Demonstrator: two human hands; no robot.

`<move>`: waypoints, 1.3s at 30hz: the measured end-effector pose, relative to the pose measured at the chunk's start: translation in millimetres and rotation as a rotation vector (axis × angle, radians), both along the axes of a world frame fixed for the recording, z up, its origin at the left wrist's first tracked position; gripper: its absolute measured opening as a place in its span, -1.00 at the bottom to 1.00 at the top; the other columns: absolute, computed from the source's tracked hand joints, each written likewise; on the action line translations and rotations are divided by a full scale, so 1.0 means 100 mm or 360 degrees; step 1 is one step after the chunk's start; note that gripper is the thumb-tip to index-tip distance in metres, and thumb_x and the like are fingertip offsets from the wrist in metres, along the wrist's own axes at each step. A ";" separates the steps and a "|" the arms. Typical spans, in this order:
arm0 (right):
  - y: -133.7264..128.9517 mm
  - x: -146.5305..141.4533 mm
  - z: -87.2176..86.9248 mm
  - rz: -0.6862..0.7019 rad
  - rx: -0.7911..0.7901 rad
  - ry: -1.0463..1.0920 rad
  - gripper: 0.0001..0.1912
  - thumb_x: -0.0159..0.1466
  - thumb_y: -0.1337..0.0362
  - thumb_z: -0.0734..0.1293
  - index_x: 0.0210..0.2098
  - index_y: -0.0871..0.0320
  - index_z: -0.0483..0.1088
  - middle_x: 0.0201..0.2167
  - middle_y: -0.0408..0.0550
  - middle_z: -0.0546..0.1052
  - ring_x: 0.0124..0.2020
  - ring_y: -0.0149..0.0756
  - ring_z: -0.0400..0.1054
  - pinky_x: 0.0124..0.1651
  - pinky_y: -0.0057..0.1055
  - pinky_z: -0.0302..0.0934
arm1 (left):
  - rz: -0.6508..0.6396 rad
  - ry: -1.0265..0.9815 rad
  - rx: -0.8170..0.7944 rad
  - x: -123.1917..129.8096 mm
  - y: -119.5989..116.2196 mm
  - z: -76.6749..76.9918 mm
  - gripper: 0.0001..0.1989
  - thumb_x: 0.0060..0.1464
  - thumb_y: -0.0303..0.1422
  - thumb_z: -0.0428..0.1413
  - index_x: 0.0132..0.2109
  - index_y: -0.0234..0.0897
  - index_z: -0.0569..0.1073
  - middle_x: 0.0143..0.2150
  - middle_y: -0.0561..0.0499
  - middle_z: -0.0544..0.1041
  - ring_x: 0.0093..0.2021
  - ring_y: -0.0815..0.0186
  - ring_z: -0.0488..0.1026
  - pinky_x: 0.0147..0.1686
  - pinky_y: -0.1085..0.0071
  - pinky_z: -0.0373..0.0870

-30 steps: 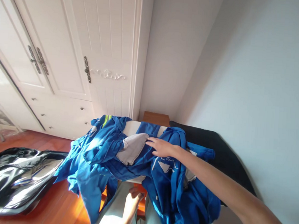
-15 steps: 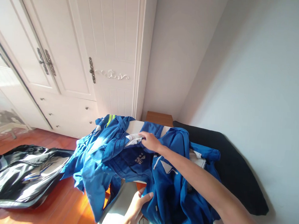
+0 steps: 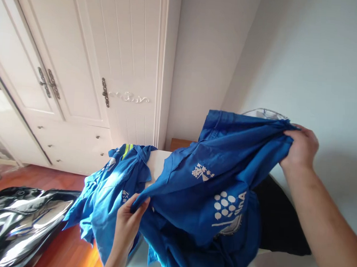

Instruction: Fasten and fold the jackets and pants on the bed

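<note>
A blue jacket with white printed logos is stretched between my two hands in front of me. My left hand pinches one edge of it, low at the middle of the view. Higher on the right, my right hand is closed on a bunched part. The lower cloth hangs in folds, and a grey-white patch shows near the logo. Left of it, another blue garment with a yellow-green stripe lies over a white surface and drapes down its front.
An open black suitcase with things inside lies on the reddish wooden floor at left. White wardrobe doors stand behind. To the right, a large black object is by the wall, and a brown wooden box or stand sits in the corner.
The blue jacket has been lifted from the pile and spread out. My right hand has moved right with it, and my left hand has risen leftwards and taken hold of its edge.
</note>
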State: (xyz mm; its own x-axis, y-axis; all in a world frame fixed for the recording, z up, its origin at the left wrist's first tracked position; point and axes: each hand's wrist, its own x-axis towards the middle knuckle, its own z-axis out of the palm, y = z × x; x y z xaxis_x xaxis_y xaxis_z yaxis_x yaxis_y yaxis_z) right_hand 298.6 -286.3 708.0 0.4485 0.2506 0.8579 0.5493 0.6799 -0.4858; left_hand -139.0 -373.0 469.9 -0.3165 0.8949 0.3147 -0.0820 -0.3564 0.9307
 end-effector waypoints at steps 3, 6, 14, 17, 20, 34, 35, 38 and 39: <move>-0.43 -0.01 -0.40 -0.0288 -0.0036 0.0188 -0.60 -0.08 0.40 0.32 -0.22 0.01 0.36 -0.19 -0.05 0.49 -0.12 -0.05 0.46 -0.01 0.02 0.34 | 0.0092 0.0112 0.0164 0.01 0.18 0.18 -0.65 0.01 -0.06 0.26 -0.34 -0.30 0.53 -0.45 0.07 0.39 -0.41 0.37 0.26 -0.42 0.50 0.22; -0.76 -0.21 -0.73 -0.0386 -0.0182 -0.0257 -0.52 0.01 0.39 0.29 -0.05 0.06 0.39 -0.07 0.01 0.51 -0.02 -0.05 0.44 0.00 -0.01 0.33 | -0.0005 0.0132 0.0182 0.08 0.28 0.35 -0.63 0.06 -0.05 0.23 -0.38 -0.30 0.46 -0.51 0.11 0.29 -0.47 0.41 0.17 -0.50 0.52 0.13; -0.72 -1.15 -1.06 0.0693 -0.1008 -0.1536 -0.23 0.25 0.24 0.36 0.38 -0.22 0.04 0.39 -0.15 0.19 0.37 -0.07 0.11 0.37 -0.06 0.11 | -0.0925 -0.0236 -0.0153 0.41 0.24 0.88 -0.49 -0.15 -0.18 0.41 -0.06 -0.28 0.51 -0.31 0.01 0.53 -0.38 0.36 0.44 -0.40 0.53 0.38; -0.45 -1.49 -1.18 0.1010 -0.1164 -0.1810 -0.30 0.13 0.24 0.48 0.25 -0.13 0.31 0.26 -0.14 0.40 0.23 -0.06 0.33 0.28 -0.22 0.26 | -0.1095 -0.0341 -0.0265 0.43 0.20 0.97 -0.33 -0.18 -0.24 0.42 0.11 -0.25 0.45 -0.25 -0.02 0.56 -0.35 0.32 0.50 -0.36 0.50 0.45; -0.25 -1.74 -1.26 0.1127 -0.1228 -0.1991 -0.76 0.09 0.35 0.48 -0.22 0.01 0.59 -0.24 -0.19 0.65 -0.22 -0.21 0.57 -0.04 -0.37 0.44 | -0.1056 -0.0285 -0.0256 0.36 0.14 0.94 -0.32 -0.14 -0.23 0.41 0.15 -0.23 0.43 -0.26 0.00 0.55 -0.34 0.33 0.51 -0.34 0.51 0.45; -0.58 -1.68 0.14 0.0003 0.0008 -0.0998 -0.66 0.06 0.48 0.30 -0.28 0.02 0.59 -0.39 -0.22 0.64 -0.35 -0.23 0.56 -0.24 -0.37 0.42 | -0.0225 0.0700 0.0217 0.95 -0.15 -0.44 0.15 -0.08 -0.41 0.32 0.48 -0.05 -0.22 0.49 -0.24 -0.05 0.44 -0.16 -0.02 0.31 -0.10 0.11; -0.61 -1.72 0.24 -0.0055 0.0080 -0.1003 -0.68 0.07 0.48 0.31 -0.29 0.02 0.59 -0.40 -0.22 0.63 -0.35 -0.22 0.56 -0.24 -0.37 0.42 | -0.0144 0.0729 0.0262 1.09 -0.17 -0.49 0.04 -0.02 -0.40 0.27 0.47 -0.06 -0.14 0.49 -0.21 -0.06 0.46 -0.14 -0.08 0.34 -0.09 0.06; -0.70 -1.79 0.53 -0.0220 0.0312 -0.1041 -0.71 0.07 0.48 0.33 -0.31 0.06 0.60 -0.43 -0.22 0.63 -0.36 -0.24 0.55 -0.28 -0.39 0.40 | -0.0119 0.0715 0.0279 1.36 -0.15 -0.47 -0.19 0.11 -0.32 0.19 0.44 -0.10 0.05 0.47 -0.19 0.04 0.44 -0.07 0.00 0.34 -0.03 0.08; -0.72 -1.80 0.63 -0.0283 0.0393 -0.1044 -0.72 0.07 0.49 0.34 -0.31 0.08 0.60 -0.43 -0.22 0.63 -0.37 -0.26 0.55 -0.30 -0.40 0.39 | -0.0171 0.0674 0.0252 1.39 -0.12 -0.41 -0.21 0.13 -0.28 0.18 0.44 -0.13 0.06 0.46 -0.20 0.09 0.42 -0.05 0.06 0.33 0.00 0.11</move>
